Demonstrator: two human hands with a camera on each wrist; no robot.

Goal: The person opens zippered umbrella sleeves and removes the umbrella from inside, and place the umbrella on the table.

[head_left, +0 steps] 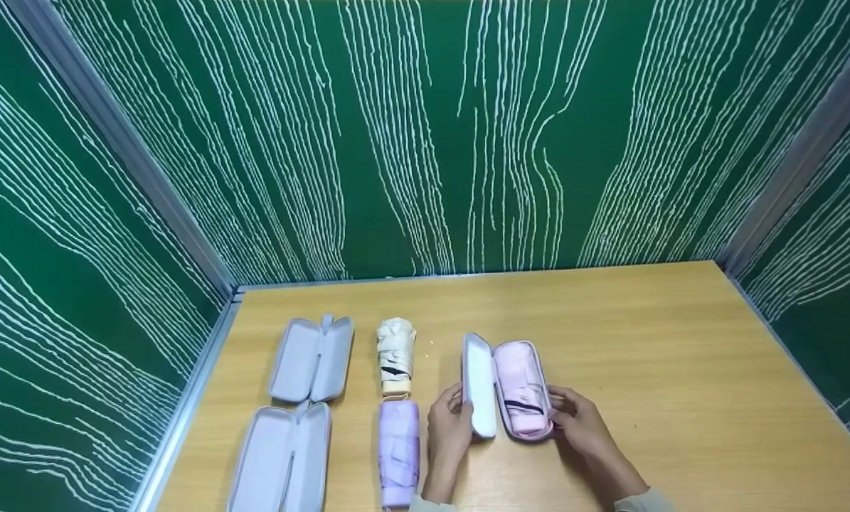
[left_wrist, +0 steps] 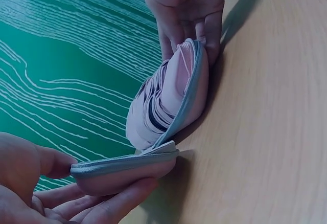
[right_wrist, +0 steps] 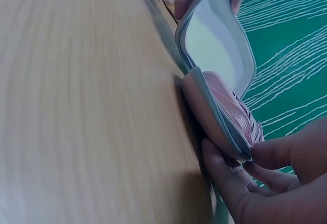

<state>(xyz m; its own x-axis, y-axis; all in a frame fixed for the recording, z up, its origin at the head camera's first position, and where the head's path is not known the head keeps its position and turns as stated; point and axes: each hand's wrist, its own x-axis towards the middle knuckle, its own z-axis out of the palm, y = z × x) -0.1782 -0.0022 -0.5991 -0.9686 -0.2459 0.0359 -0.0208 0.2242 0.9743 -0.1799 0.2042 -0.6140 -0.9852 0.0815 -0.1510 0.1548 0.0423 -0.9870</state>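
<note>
A small zip case [head_left: 479, 395] stands unfolded on the table, its lid tilted up on the left. In its right half lies a folded pink umbrella [head_left: 516, 370] with a dark band near its lower end. My left hand [head_left: 450, 428] pinches the lid's outer edge between thumb and fingers, as the left wrist view shows with the pink outer shell [left_wrist: 127, 178]. On the other side my right hand [head_left: 587, 429] grips the rim of the half that bears the umbrella, thumb on the edge [right_wrist: 245, 152] and fingers under it. Part of the umbrella is hidden in both wrist views.
Left of my left hand lie a purple folded umbrella [head_left: 399, 451] and a cream folded umbrella [head_left: 396, 352]. Farther left are two opened grey cases, one behind [head_left: 296, 363] and one in front [head_left: 261, 455]. Green line-patterned panels [head_left: 453, 142] border the wooden table [head_left: 645, 320].
</note>
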